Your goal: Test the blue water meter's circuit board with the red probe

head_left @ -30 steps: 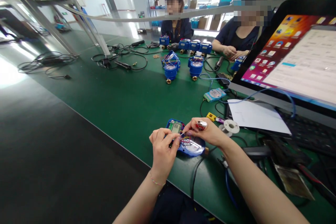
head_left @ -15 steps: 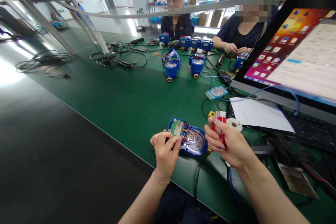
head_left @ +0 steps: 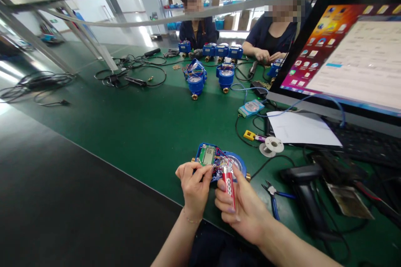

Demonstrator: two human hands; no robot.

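**Opened meter under heat at bench edge**

The green bench (head_left: 140, 125) carries the opened blue meter (head_left: 219, 160) near its front edge, within reach. Left hand (head_left: 194, 185) pinches the wires (head_left: 218, 162), keeping them steady. Right hand (head_left: 242, 208) grips a red lighter (head_left: 228, 183) upright, tip at those wires.

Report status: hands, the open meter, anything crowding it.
Left hand pinching wires at open blue meter. Right hand gripping red lighter, tip at the wires. Pliers and scanner lie right, apart.
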